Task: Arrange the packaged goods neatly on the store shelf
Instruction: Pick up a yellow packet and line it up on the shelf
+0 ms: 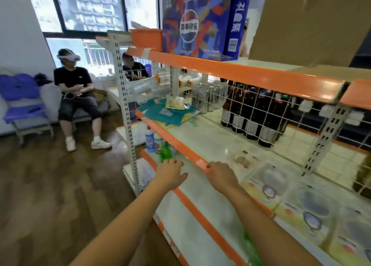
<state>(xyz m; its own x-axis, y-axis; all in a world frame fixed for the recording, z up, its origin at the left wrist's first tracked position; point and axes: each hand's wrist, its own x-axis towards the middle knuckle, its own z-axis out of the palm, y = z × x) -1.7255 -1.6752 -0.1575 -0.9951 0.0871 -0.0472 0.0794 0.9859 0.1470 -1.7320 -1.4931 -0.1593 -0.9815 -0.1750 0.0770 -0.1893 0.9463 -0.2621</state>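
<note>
A white shelf with an orange front edge runs across the middle of the view. Flat packaged goods with clear windows lie in a row on its right part. A loose pile of teal and yellow packets sits at its far left end. My left hand hovers just in front of the shelf edge, fingers loosely curled, holding nothing. My right hand rests at the orange edge with its fingers curled down over it. The picture is blurred by motion.
Dark bottles and cans stand behind a wire grid at the back. A blue cola carton sits on the upper shelf. Cleaning bottles stand on the lower shelf. Two seated people are at the left.
</note>
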